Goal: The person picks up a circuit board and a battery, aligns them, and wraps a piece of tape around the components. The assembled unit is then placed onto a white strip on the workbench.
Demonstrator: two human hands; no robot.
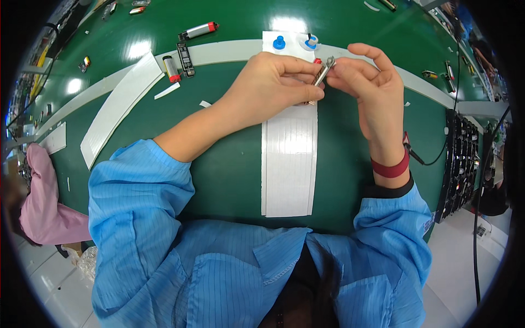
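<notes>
My left hand [268,82] is closed on a slim electronic part [321,75] with a pale metallic edge, held upright at a slant above a white strip. A bit of red shows beside its upper end; the fingers hide most of it. At that same end, my right hand [377,82] has its thumb and forefinger pinched close to a small grey tip [330,61]. What lies between them is too small to make out. A red wrist strap [390,167] with a cord circles the right wrist. Below the hands lies the long white adhesive strip [290,164].
Two blue knobs [279,42] sit on white card beyond my hands. Red-ended cylindrical batteries [171,68] and a black circuit casing [186,59] lie left, near another white strip [123,106]. A black tray of parts [462,164] stands right. A pink sleeve [52,208] shows a person at left.
</notes>
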